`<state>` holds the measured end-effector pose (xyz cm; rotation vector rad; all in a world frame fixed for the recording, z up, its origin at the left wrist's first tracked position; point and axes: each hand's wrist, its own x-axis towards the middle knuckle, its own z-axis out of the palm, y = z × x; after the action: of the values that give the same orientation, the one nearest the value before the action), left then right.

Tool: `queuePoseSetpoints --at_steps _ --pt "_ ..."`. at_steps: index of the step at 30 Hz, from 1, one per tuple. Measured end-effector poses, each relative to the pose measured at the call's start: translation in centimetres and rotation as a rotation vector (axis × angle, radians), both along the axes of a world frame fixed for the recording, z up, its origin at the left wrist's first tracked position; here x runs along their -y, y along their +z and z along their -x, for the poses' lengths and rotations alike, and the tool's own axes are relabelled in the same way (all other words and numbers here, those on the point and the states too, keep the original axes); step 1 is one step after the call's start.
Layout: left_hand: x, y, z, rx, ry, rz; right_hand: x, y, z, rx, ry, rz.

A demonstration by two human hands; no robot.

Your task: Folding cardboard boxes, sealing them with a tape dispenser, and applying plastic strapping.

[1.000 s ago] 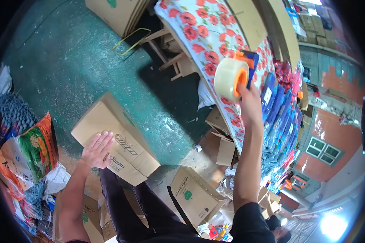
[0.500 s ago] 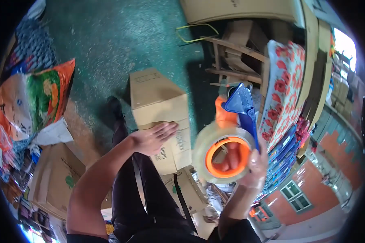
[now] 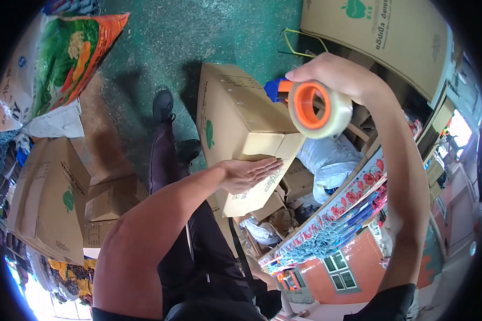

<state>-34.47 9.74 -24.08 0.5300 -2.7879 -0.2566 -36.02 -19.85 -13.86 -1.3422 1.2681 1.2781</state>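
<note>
A brown cardboard carton (image 3: 225, 123) with a green apple print stands tilted before my legs. My left hand (image 3: 246, 175) lies flat on its near end, fingers stretched out over the flaps and seam. Up at the carton's far right corner, my right hand (image 3: 334, 75) grips a tape dispenser (image 3: 307, 109) with an orange hub and a blue front. A thick roll of clear tape (image 3: 338, 115) sits on it. The handle is mostly hidden by my right fingers. Whether any tape strip runs from the roll to the carton I cannot tell.
At the left lie a green and orange printed bag (image 3: 72, 61) and another carton (image 3: 48, 198). A large carton (image 3: 407, 37) fills the upper right. Below it are a white sack (image 3: 326, 160) and a flower-patterned panel (image 3: 353, 198). My shoe (image 3: 163, 106) stands on the green floor.
My right hand has swung up and away with the tape dispenser, now beyond the carton's right corner. The view has turned; my left hand still rests on the carton.
</note>
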Motion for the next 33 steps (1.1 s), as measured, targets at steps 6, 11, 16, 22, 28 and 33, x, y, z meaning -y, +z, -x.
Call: queuePoseSetpoints --at_steps 6,11,16,22,28,33 --pt "0.4 0.0 0.1 -0.041 -0.072 -0.067 -2.4 -1.9 3.0 -0.081 -0.042 -0.159" --pt "-1.3 -1.2 0.8 -0.054 0.016 -0.004 -6.5 4.6 5.1 0.048 -0.024 -0.013" --pt "-0.9 -0.3 0.8 0.021 -0.142 -0.179 -21.1 7.1 9.1 0.383 -0.026 0.809" --pt "-1.6 0.2 1.2 0.139 -0.175 -0.136 -24.4 7.1 11.1 0.327 -0.184 0.796" --pt "-9.3 -0.9 4.7 0.374 -0.246 -0.092 -26.8 5.9 11.7 0.315 -0.204 0.808" --pt "-13.2 0.4 6.2 0.287 -0.219 -0.208 -27.8 5.4 12.6 0.291 -0.215 0.825"
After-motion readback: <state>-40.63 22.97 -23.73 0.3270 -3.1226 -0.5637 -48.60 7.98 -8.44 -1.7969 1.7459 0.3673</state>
